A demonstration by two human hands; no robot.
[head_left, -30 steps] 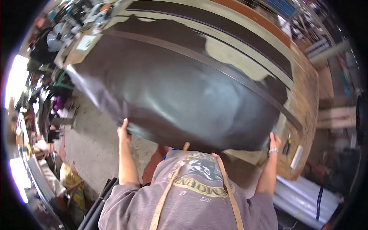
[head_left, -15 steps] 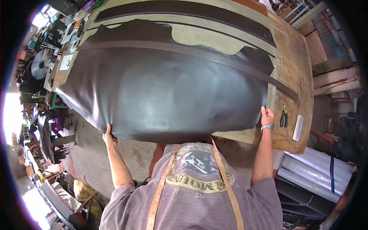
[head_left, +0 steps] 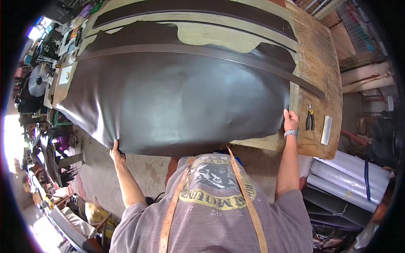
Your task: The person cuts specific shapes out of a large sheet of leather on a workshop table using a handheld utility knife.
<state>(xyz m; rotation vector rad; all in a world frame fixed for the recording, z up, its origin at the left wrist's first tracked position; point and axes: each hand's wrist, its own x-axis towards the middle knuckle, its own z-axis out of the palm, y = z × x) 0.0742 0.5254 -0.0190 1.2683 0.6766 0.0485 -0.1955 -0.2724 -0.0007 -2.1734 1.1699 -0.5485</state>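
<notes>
A large dark brown leather hide (head_left: 168,97) spreads over the work table, its near edge hanging past the front. My left hand (head_left: 117,152) pinches that edge at the lower left, off the table, and folds run up from the grip. At the right end, my right hand (head_left: 290,121) grips the hide's edge above the tabletop, thumb on top. A long brown strip or straightedge (head_left: 202,53) lies across the hide and sticks out past its right side. Beside my right hand are pliers (head_left: 310,118) with black and yellow handles.
A pale flat bar (head_left: 326,130) lies on the wooden table (head_left: 318,63) near its right edge. Another dark leather strip (head_left: 194,10) is at the back. Plastic-wrapped rolls (head_left: 344,181) stand low on the right. A fan (head_left: 39,80) is at the left.
The view has shifted slightly, so the table and hide sit a little further left and higher. Both hands keep their hold on the hide's edge.
</notes>
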